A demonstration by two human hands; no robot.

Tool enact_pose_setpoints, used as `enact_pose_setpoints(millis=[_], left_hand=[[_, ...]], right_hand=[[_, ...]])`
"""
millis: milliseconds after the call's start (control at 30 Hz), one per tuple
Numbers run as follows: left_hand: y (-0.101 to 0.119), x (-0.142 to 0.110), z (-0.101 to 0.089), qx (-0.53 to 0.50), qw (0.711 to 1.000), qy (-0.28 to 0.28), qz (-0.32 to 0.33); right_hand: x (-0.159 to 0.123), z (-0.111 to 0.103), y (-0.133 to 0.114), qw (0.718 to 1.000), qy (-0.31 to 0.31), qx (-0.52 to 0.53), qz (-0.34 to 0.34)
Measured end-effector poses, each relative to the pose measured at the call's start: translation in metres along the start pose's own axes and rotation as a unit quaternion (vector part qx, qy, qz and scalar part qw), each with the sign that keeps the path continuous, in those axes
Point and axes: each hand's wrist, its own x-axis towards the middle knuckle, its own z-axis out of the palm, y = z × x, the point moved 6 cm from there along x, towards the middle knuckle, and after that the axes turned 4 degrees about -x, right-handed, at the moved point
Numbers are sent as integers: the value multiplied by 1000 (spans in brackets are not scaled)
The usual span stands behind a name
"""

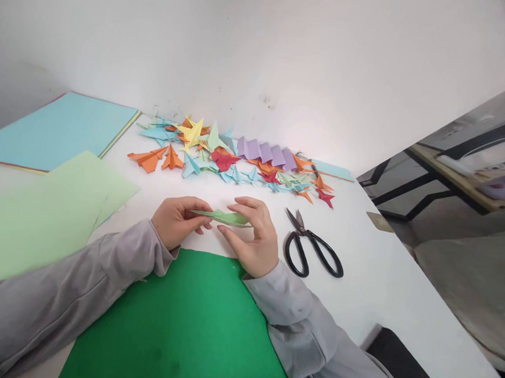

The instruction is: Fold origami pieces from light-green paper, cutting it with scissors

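Observation:
A small folded piece of light green paper (222,216) is held up just above the far edge of the green sheet. My left hand (180,221) pinches its left end between thumb and fingers. Around the right end curves my right hand (255,236), its thumb below the paper and its fingers above, with a gap between them. Whether those fingers touch the paper I cannot tell. Beneath both forearms lies the large green sheet (181,317). Black-handled scissors (308,234) rest to the right of my right hand, blades parted.
Many folded paper pieces (224,160) in several colours line the wall, a purple pleated strip (266,152) among them. On the left are a stack of blue sheets (65,130) and light green sheets (44,219). A black object (404,370) lies at the lower right.

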Motion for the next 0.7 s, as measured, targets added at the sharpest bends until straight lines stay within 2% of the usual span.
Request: enact_pose_setpoints(millis=[100, 200, 367, 533, 633, 700], left_hand=[[-3, 0, 0, 4, 1000, -14, 13], [-3, -1, 0, 48, 998, -28, 34], [11, -5, 1, 190, 969, -44, 155], [18, -5, 2, 253, 943, -40, 214], [16, -4, 3, 290, 929, -43, 225], [11, -1, 3, 330, 920, -56, 204]], right_hand=[[-2, 1, -2, 999, 0, -33, -26], [-3, 3, 1, 999, -10, -31, -14], [-2, 2, 8, 999, -6, 1, 36], [-1, 3, 11, 997, -25, 22, 71], [-1, 5, 13, 996, -39, 24, 78], [0, 8, 16, 993, -64, 33, 97]])
